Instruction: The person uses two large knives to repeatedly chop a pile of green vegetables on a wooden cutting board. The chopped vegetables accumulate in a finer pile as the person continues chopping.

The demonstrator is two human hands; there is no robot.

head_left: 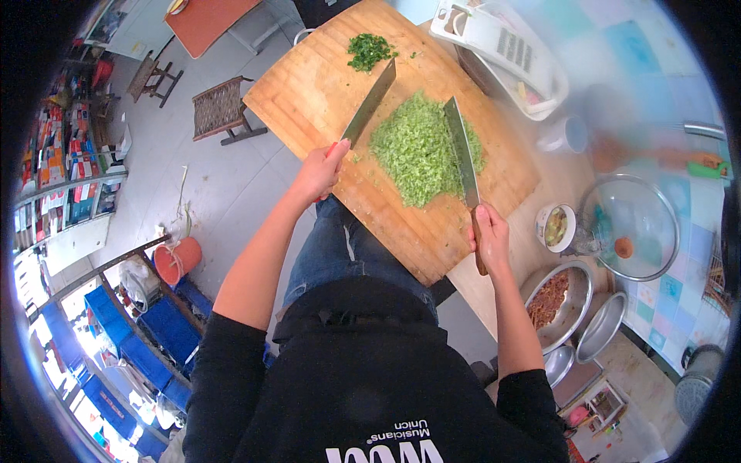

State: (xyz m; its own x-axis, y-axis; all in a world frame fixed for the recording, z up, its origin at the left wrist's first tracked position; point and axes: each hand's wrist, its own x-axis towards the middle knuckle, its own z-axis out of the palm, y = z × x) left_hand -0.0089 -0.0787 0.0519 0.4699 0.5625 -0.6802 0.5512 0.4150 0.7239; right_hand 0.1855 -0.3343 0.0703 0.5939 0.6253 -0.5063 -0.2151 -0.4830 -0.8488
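Note:
My left hand [324, 168] is closed round the red handle of a cleaver [370, 100], whose blade slants up and to the right over the wooden cutting board [301, 92]. In my right hand [490, 235] is a second cleaver [461, 150] with a brown wooden handle. Its blade stands on edge in the right part of a heap of finely chopped light green vegetable [413, 150]. The left blade is beside the heap, apart from most of it. A small pile of chopped dark green herbs [368, 52] lies near the board's far edge.
At the right are a bowl of minced meat [549, 301], a metal bowl [602, 328], a small bowl [556, 228], a glass lid [648, 228] and a white mug [567, 135]. A white plastic grater box [509, 54] adjoins the board's far right. A woven stool [220, 108] stands left.

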